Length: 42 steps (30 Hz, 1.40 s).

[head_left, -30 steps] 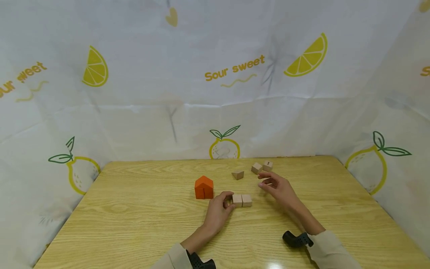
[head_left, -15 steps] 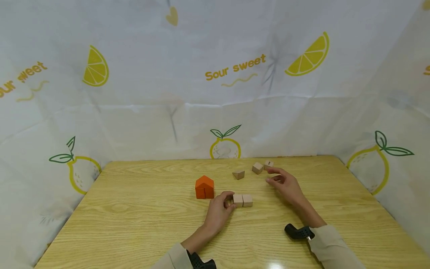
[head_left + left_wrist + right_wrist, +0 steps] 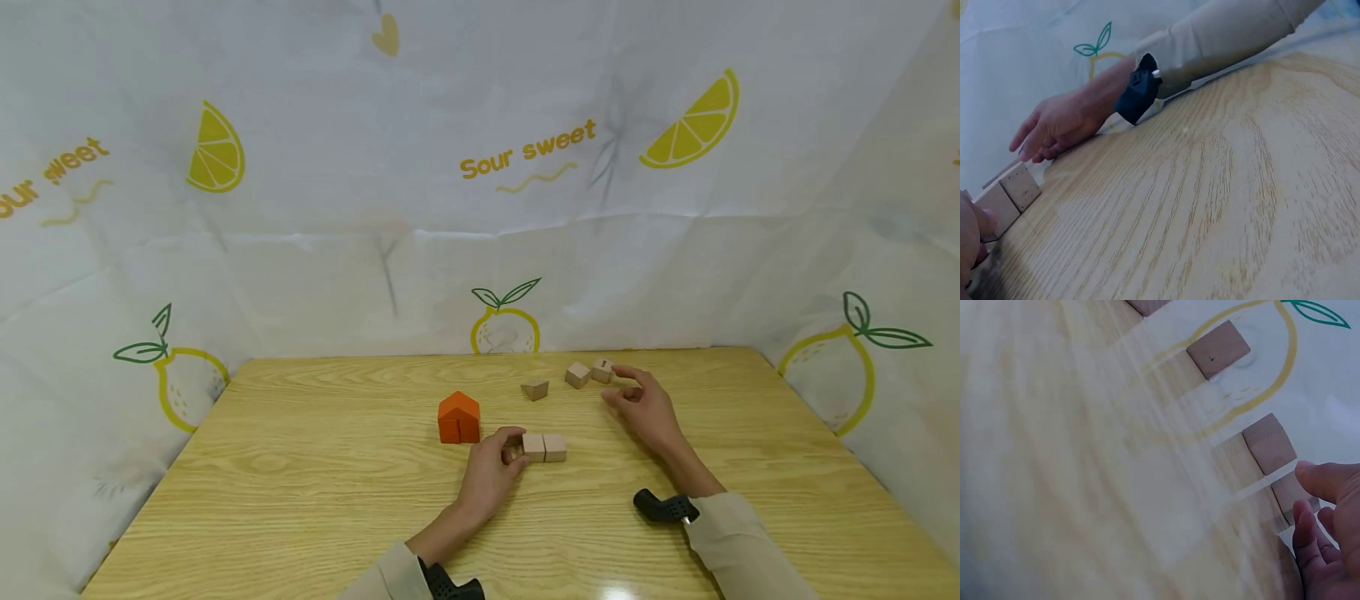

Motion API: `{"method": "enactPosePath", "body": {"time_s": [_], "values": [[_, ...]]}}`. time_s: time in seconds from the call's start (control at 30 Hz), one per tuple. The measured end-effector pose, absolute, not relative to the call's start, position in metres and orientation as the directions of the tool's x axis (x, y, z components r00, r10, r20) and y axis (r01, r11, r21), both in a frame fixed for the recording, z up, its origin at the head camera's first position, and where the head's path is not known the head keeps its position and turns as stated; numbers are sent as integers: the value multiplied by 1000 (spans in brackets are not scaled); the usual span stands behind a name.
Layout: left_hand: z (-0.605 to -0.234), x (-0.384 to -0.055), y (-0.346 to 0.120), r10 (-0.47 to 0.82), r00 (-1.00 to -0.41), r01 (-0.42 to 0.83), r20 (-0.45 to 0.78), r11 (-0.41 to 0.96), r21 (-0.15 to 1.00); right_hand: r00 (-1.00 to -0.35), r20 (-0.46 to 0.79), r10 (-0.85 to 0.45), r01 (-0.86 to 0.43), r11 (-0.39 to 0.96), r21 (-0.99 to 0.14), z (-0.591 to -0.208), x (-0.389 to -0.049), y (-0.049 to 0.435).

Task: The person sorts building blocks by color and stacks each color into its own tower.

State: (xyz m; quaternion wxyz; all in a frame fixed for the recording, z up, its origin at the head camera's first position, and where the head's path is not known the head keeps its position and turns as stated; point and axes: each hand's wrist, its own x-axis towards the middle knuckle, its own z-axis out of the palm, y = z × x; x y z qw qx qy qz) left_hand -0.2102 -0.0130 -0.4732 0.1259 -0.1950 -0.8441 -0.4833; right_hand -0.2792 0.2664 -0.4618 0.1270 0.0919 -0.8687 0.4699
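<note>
We see the marked block (image 3: 602, 372) at the right hand's (image 3: 647, 412) fingertips; that hand has just shifted rightward past the plain block (image 3: 577, 376), so we judge it placed but not gripping, thumb and fingers apart. The left hand (image 3: 489, 473) pinches the near row's (image 3: 543, 448) left end. Only the left wrist view shows us dots on the row's far end.

Yellowish wood-grain desk (image 3: 300, 500), bright white glare (image 3: 617, 592) on it, creased white sheeting (image 3: 337, 192) behind and at both sides, printed yellow lemon slices (image 3: 693, 125), green-leaved yellow lemon outlines (image 3: 506, 331), orange "Sour sweet" lettering (image 3: 528, 150)
</note>
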Motion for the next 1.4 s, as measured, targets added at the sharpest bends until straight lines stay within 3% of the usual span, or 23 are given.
{"method": "enactPosePath", "body": {"time_s": [0.23, 0.63, 1.4], "values": [[-473, -209, -13, 215, -888, 460, 407, 445, 768, -956, 291, 22, -226, 576, -786, -461, -295, 265], [-473, -208, -13, 208, -890, 454, 405, 452, 768, -963, 270, 18, -203, 612, -764, -460, -310, 264], [-472, -210, -13, 203, -890, 456, 409, 452, 767, -964, 243, 108, -149, 539, -829, -456, -296, 258]]}}
